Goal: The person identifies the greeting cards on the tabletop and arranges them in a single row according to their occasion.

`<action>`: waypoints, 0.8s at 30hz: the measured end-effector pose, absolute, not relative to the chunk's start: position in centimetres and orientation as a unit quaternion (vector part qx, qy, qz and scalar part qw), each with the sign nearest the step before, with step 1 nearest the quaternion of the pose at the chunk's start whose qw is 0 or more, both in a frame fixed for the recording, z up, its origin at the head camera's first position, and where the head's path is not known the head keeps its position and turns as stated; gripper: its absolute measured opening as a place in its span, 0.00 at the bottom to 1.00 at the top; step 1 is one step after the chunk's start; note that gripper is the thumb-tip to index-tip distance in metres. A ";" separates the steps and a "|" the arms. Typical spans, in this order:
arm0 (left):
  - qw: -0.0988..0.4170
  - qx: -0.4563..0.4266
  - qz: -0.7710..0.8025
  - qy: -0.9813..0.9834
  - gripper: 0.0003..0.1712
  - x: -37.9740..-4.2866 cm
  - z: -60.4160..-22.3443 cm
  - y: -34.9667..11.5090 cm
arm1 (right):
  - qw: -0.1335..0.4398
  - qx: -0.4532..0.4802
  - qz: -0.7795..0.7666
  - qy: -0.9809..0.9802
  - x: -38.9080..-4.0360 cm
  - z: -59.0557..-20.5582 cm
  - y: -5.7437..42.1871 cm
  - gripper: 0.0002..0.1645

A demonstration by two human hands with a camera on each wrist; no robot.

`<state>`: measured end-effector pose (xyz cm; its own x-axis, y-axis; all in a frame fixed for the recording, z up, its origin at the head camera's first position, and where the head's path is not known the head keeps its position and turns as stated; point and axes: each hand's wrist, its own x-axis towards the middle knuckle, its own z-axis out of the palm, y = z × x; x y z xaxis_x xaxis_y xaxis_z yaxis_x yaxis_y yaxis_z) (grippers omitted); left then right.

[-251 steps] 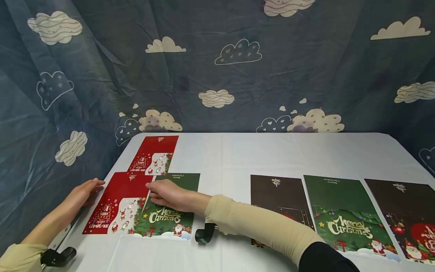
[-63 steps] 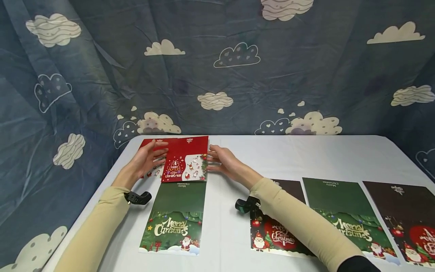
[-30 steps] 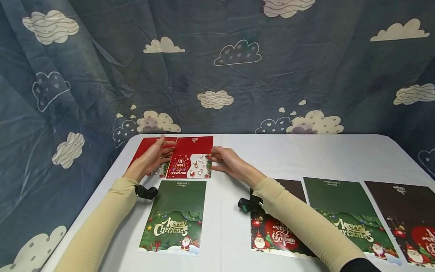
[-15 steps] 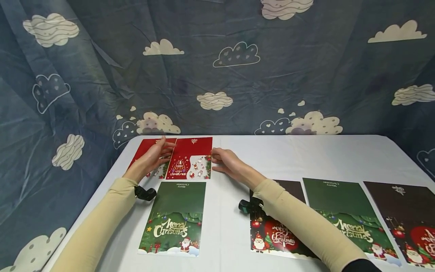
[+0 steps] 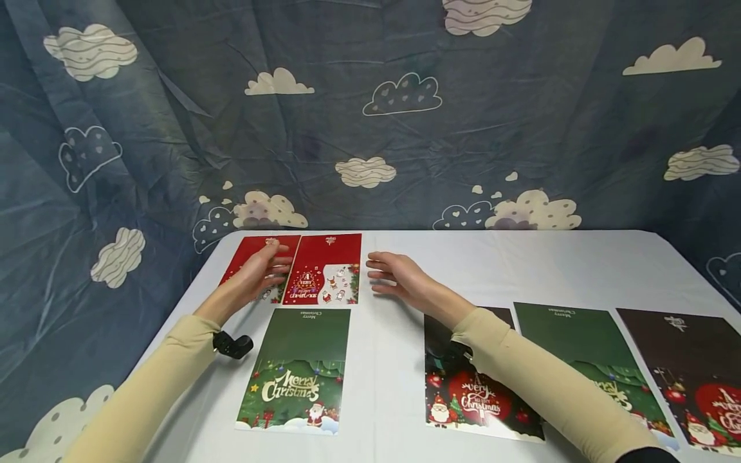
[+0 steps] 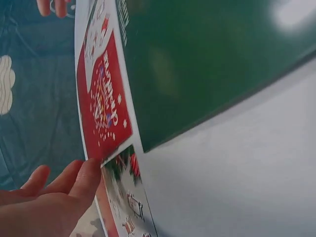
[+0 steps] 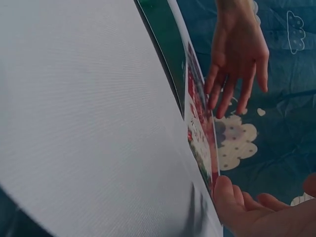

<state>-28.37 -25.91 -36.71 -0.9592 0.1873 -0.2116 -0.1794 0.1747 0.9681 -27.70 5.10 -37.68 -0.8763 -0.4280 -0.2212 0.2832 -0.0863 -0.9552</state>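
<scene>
The inner red card [image 5: 324, 254] is positioned flat on the counter [image 5: 384, 386] between the left hand [image 5: 255, 273] and right hand [image 5: 405, 280], both extended, nothing gripped. Probably light, stiff and slippery, it is best pinched at opposite side edges.

We see the left hand [image 6: 49, 205] at the lower left, its fingers extended; the foremost fingertip lies by the seam between two cards, though we cannot tell whether it touches; above it we find the red card [image 6: 113, 118], with white lettering and a white area of small figures; below the seam comes the wreathed card [image 6: 126, 200], partly in view; a narrow strip of white tabletop [image 6: 232, 182] separates the red card from the glossy green card [image 6: 197, 64]; we glimpse the right hand's fingertips [image 6: 60, 7] at top left, before blue cloth [image 6: 39, 113].
</scene>
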 end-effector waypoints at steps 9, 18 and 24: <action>0.131 0.046 0.627 0.766 0.33 -25.7 -36.7 -25.5 | 0.280 -0.092 -0.730 0.617 -25.7 -36.6 7.5 0.29; 0.131 0.066 0.642 0.753 0.29 -23.0 -36.8 -23.1 | 0.283 -0.113 -0.712 0.632 -23.8 -36.1 11.0 0.30; 0.137 0.068 0.667 0.729 0.26 -21.3 -36.8 -21.0 | 0.267 -0.140 -0.680 0.669 -22.4 -36.0 13.6 0.31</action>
<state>-21.32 -20.97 -36.76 -0.9534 0.2816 -0.1084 -0.0828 0.1014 0.9914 -22.39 13.63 -36.03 -0.8178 -0.5507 -0.1669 0.1758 0.0369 -0.9837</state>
